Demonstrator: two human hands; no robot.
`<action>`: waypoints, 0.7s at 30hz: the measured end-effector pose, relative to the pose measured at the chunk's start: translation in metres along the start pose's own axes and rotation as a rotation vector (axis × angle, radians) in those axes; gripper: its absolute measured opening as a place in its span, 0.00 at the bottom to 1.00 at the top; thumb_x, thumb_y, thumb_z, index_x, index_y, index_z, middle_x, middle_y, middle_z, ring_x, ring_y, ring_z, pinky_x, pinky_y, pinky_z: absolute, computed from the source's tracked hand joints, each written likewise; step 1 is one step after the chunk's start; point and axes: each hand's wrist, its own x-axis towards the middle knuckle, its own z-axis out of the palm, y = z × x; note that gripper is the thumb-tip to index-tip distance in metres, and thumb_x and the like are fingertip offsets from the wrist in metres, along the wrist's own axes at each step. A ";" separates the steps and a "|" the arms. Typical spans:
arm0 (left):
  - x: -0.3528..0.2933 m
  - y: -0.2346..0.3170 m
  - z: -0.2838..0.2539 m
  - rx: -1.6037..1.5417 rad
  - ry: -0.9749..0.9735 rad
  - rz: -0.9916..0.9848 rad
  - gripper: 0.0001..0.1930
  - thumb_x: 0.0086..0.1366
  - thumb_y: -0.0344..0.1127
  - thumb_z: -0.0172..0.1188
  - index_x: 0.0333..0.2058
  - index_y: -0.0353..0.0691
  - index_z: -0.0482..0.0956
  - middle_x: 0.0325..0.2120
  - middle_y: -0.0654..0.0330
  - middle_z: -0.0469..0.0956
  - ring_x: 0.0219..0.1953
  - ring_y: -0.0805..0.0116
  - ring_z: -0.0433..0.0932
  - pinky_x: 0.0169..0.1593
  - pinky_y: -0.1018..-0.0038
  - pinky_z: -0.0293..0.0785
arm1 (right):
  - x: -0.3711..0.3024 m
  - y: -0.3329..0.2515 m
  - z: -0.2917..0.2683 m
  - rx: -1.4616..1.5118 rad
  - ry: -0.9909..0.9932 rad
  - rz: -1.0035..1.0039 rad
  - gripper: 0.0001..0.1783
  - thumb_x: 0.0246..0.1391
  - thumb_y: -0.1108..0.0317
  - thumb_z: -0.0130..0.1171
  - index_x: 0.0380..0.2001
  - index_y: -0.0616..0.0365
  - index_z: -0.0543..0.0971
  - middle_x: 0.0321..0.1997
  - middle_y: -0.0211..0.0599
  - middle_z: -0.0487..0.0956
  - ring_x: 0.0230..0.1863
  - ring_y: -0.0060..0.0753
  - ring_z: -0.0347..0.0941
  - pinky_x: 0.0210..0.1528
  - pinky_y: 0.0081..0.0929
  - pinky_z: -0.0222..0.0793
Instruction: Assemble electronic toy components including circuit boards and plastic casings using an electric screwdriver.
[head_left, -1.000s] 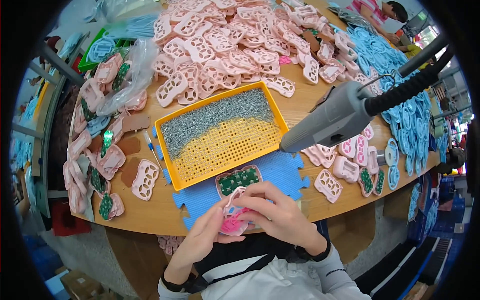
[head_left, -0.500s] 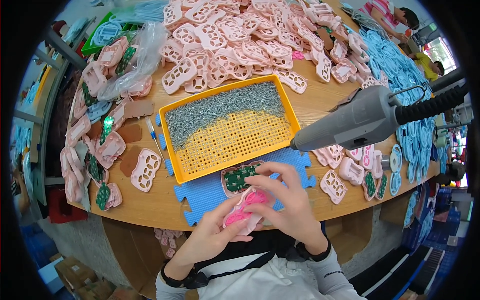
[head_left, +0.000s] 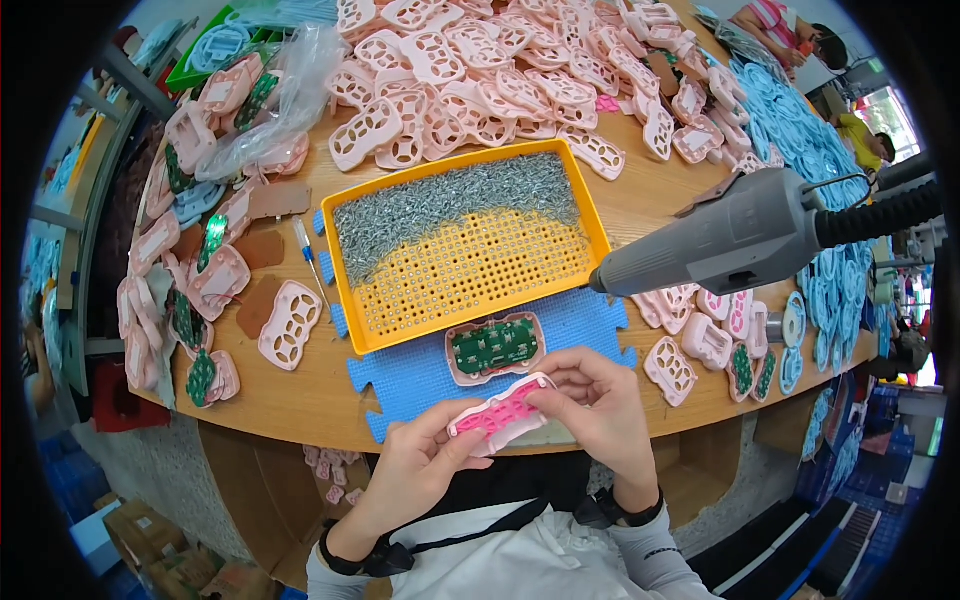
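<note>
Pinching 1 pink-lined shell (head_left: pixel 503 414) by its 2 ends, the left hand (head_left: pixel 425 455) and right hand (head_left: pixel 598 408) hold it above the table's (head_left: pixel 290 425) near edge; beyond, 1 green circuit board (head_left: pixel 495 346) sits in a pale casing (head_left: pixel 455 372) by the yellow tray's (head_left: pixel 420 333) near edge.

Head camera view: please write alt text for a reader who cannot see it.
A person's left hand and right hand hold a pale and bright pink plastic part. Beyond it, a pink shell with a green circuit board lies on a blue foam mat, before a yellow tray of screws. Pink parts and blue parts crowd the wooden table.
</note>
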 end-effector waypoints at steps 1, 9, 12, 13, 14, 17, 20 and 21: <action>-0.001 0.001 0.001 -0.001 0.007 -0.001 0.12 0.62 0.27 0.49 0.43 0.28 0.70 0.33 0.55 0.76 0.34 0.72 0.76 0.37 0.76 0.78 | -0.001 0.000 0.002 -0.029 0.018 -0.009 0.11 0.47 0.77 0.58 0.36 0.68 0.73 0.33 0.38 0.77 0.35 0.22 0.74 0.36 0.17 0.73; -0.006 0.003 0.001 0.151 0.018 0.065 0.12 0.60 0.26 0.51 0.42 0.30 0.71 0.27 0.56 0.77 0.29 0.74 0.77 0.30 0.78 0.79 | -0.016 -0.003 0.011 -0.162 0.114 -0.069 0.11 0.47 0.76 0.59 0.34 0.68 0.72 0.31 0.38 0.77 0.34 0.20 0.75 0.33 0.19 0.74; -0.009 -0.001 0.005 0.232 -0.026 0.057 0.11 0.60 0.27 0.52 0.42 0.30 0.72 0.26 0.57 0.78 0.26 0.75 0.77 0.28 0.80 0.78 | -0.028 -0.001 0.008 -0.102 0.083 0.059 0.11 0.48 0.76 0.58 0.34 0.68 0.70 0.31 0.38 0.77 0.34 0.19 0.74 0.33 0.18 0.74; -0.009 -0.005 0.007 0.305 -0.024 0.057 0.11 0.59 0.27 0.53 0.40 0.31 0.73 0.24 0.57 0.78 0.22 0.76 0.77 0.24 0.82 0.76 | -0.031 0.000 0.009 -0.165 0.070 0.048 0.10 0.47 0.78 0.57 0.34 0.68 0.69 0.29 0.38 0.77 0.32 0.18 0.74 0.31 0.15 0.72; -0.010 -0.007 0.007 0.305 -0.025 0.055 0.11 0.59 0.27 0.53 0.40 0.31 0.73 0.24 0.57 0.78 0.22 0.76 0.77 0.24 0.82 0.76 | -0.034 0.001 0.010 -0.228 0.056 0.037 0.10 0.47 0.80 0.57 0.33 0.68 0.68 0.28 0.38 0.77 0.30 0.17 0.73 0.29 0.12 0.70; -0.011 -0.014 0.006 0.419 -0.029 0.038 0.11 0.58 0.28 0.55 0.39 0.30 0.74 0.23 0.56 0.78 0.18 0.77 0.76 0.20 0.83 0.73 | -0.041 0.005 0.011 -0.273 0.047 0.052 0.09 0.47 0.81 0.55 0.33 0.67 0.68 0.28 0.38 0.77 0.29 0.17 0.74 0.29 0.12 0.70; -0.014 -0.014 0.006 0.491 -0.020 0.140 0.11 0.57 0.29 0.56 0.39 0.29 0.75 0.22 0.56 0.78 0.17 0.78 0.75 0.18 0.83 0.70 | -0.046 0.015 0.002 -0.167 -0.008 0.091 0.13 0.46 0.80 0.57 0.37 0.68 0.68 0.35 0.43 0.76 0.34 0.22 0.74 0.33 0.15 0.71; -0.014 -0.012 0.008 0.378 -0.013 0.100 0.12 0.57 0.29 0.57 0.39 0.29 0.75 0.23 0.56 0.78 0.17 0.78 0.75 0.18 0.84 0.70 | -0.046 0.020 -0.002 -0.026 -0.033 0.119 0.18 0.45 0.78 0.60 0.40 0.68 0.67 0.41 0.46 0.75 0.38 0.26 0.74 0.38 0.18 0.71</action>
